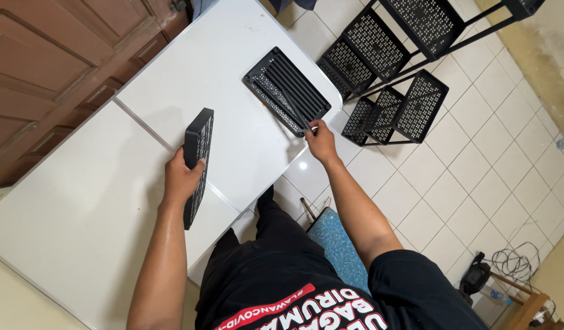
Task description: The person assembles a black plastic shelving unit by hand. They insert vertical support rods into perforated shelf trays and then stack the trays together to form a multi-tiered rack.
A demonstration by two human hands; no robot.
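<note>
Nearest the camera was the person's black shirt with red and white lettering, and beneath it a blue speckled seat cushion. From there both bare forearms reached out over a white folding tabletop with a seam across its middle.

On the left, the left hand was wrapped around a black perforated plastic tray panel, rectangular and shallow-rimmed, its face a grid of small square holes. It was held standing on edge, upright on its long side, with its lower end touching or just over the tabletop near the seam; the fingers were closed over its near rim.

On the right, the right hand was at the tabletop's edge, its fingers pinched narrowly around thin black rods that lay slantwise across a second black perforated tray panel. This panel lay flat, underside up, showing long parallel ribs and a strip of holes, close to the tabletop's far corner.

Beyond the tabletop, on the white tiled floor, stood a black metal rack frame with perforated shelves. A brown panelled wooden door was at the left, and cables lay at the lower right.
</note>
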